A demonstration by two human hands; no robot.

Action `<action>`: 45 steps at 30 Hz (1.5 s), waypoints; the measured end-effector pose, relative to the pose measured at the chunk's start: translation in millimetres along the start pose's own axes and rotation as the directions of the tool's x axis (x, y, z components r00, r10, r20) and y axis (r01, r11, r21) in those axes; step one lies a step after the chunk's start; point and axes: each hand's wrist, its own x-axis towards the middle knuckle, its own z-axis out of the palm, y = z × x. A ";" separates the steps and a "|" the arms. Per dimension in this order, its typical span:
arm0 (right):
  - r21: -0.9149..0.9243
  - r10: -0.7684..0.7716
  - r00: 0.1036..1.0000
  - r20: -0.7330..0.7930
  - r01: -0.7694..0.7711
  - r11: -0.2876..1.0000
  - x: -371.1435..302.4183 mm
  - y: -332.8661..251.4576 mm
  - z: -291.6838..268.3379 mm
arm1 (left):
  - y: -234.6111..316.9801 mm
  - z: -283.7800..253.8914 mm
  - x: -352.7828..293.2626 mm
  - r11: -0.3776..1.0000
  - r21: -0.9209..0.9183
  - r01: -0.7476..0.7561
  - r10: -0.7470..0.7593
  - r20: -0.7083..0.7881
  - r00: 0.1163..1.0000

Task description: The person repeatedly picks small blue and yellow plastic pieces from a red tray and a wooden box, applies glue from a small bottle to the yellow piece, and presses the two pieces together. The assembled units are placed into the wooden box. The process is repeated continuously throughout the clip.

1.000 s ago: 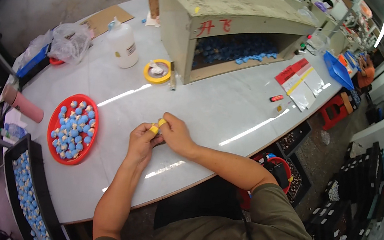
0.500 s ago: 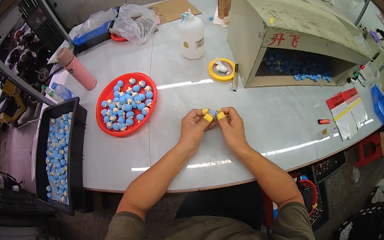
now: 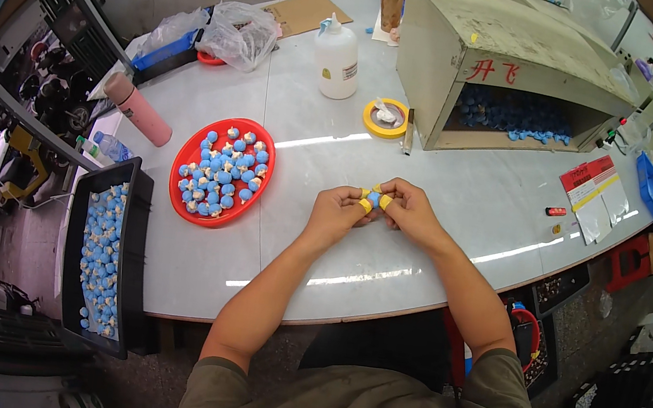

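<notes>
Though yellow-taped, both hands' (image 3: 335,211) (image 3: 415,214) fingers (image 3: 365,206) snug around a blue ball (image 3: 375,200) (red-lettered box (image 3: 533,37) beyond).

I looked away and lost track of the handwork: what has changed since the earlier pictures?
The view has swung left, so things sit farther right in it. The right hand has turned to face the left hand, and a blue piece, not visible a second ago, now shows pinched between their fingertips. The bowl, tape roll and white bottle have stayed put.
</notes>
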 end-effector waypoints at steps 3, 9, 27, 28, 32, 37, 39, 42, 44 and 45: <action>-0.094 0.002 0.999 0.033 0.001 0.996 -1.7 -0.2 -1.8 | -2.1 -4.7 1.3 1.000 -0.007 0.021 -0.020 0.031 0.999; -0.107 -0.081 0.996 0.034 0.084 0.991 -2.0 8.1 1.9 | -14.1 -6.2 5.4 0.998 -0.057 -0.009 0.011 0.049 0.999; -0.090 -0.015 1.000 0.011 0.016 0.996 -1.9 1.5 2.8 | 1.5 -4.0 1.7 0.996 -0.023 0.081 -0.081 0.005 0.997; -0.078 -0.006 1.000 0.009 0.007 0.997 -1.6 1.2 2.6 | 2.8 -4.7 1.9 0.996 -0.009 0.088 -0.088 0.006 0.996; -0.077 0.002 1.000 -0.003 -0.002 0.997 -0.4 4.1 1.1 | 6.6 -3.3 1.3 0.994 -0.037 0.098 -0.098 0.012 0.995; -0.022 0.096 0.995 0.024 -0.095 0.995 1.1 0.9 -2.5 | 6.3 -7.6 3.1 0.990 -0.043 0.137 -0.135 0.046 0.990; -0.010 0.082 0.996 0.032 -0.082 0.997 0.8 0.6 -1.4 | 5.8 -8.2 2.4 0.991 -0.045 0.123 -0.121 0.052 0.991; -0.018 0.082 0.996 0.024 -0.081 0.997 0.6 1.0 0.2 | 6.3 -8.1 2.2 0.992 -0.034 0.122 -0.120 0.055 0.991; -0.034 0.075 0.997 0.022 -0.074 0.997 0.4 2.6 0.1 | 5.1 -8.2 2.2 0.993 -0.022 0.113 -0.111 0.062 0.992; -0.042 0.065 0.998 0.027 -0.064 0.997 0.7 4.5 -0.9 | 2.9 -8.2 2.7 0.995 -0.016 0.101 -0.099 0.068 0.993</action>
